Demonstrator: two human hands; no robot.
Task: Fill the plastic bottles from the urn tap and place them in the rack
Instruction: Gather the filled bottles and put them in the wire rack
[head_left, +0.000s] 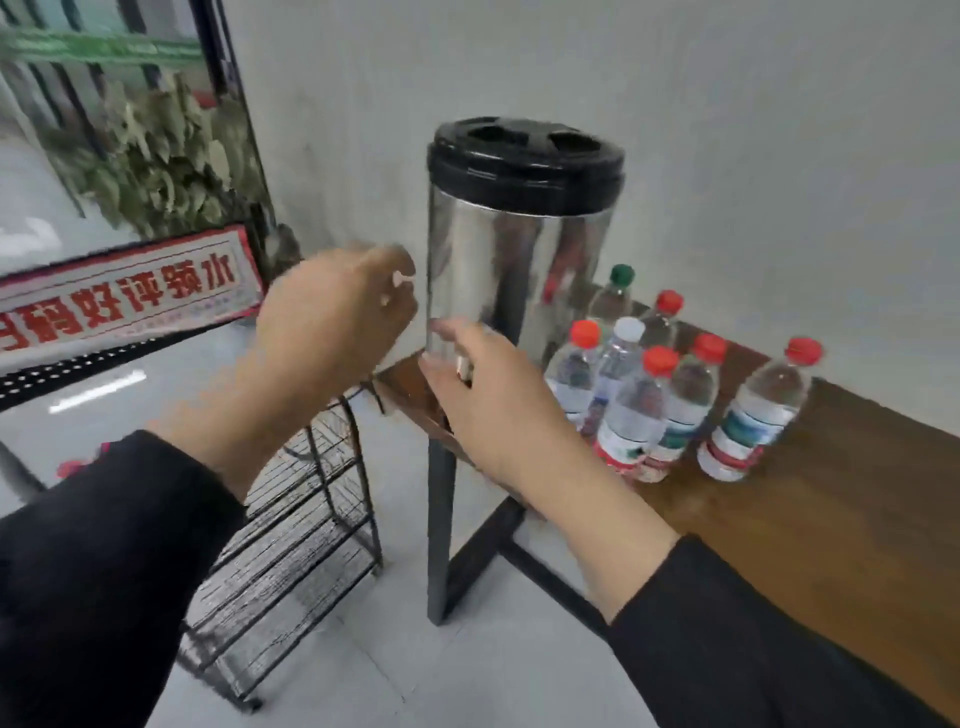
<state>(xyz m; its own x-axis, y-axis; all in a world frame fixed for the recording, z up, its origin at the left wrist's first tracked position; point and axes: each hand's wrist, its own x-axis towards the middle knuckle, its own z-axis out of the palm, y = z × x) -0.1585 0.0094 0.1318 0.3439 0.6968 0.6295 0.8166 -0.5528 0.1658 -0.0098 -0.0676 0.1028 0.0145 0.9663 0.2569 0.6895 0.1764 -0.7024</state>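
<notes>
Both sleeves (779, 649) reach forward: right hand (498, 410) curls against the urn (519, 260) base, left hand (337, 317) loosely curled, empty. Bottles (634, 410) stand capped on the table (831, 519); rack (291, 545) waits below.

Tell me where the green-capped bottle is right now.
In the head view, the green-capped bottle stands on the wooden table, at the back of the bottle cluster, just right of the steel urn and left of a red-capped bottle.

Grey wall (675, 104), pale floor (415, 675); wood table (831, 519) w/ black legs; window (104, 130) left.
</notes>
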